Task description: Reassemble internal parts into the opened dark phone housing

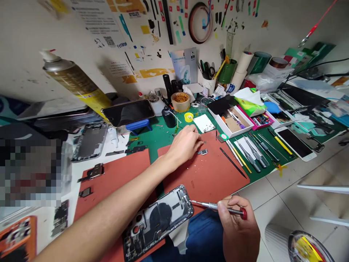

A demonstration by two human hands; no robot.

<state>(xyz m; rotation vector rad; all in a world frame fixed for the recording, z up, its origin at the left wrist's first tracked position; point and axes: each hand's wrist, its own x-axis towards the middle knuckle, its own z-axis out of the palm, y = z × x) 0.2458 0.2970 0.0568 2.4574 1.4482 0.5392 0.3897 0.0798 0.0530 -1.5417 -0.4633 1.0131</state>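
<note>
Taking the opened phone [160, 216] as the clock's centre, a spray can [81, 87] and a propped-up phone [128, 112] stand toward eleven, and a tape roll [181, 105] just past twelve. A white box [237, 131] lies between one and two; a row of tweezers [248, 154] and a white phone [296, 143] sit toward two. The left forearm [139, 185] crosses two red mats and hides part of them.

The opened phone sits slanted at the mats' near edge, by the lap. The left hand [185, 142], toward one, has its fingers drawn together, tips down beside a small metal part [203, 152]; whether they pinch anything, I cannot tell. The right hand [241, 229], toward three, grips a screwdriver [209, 205] between thumb and fingers, its tip at the phone's right end; contact is unclear.
</note>
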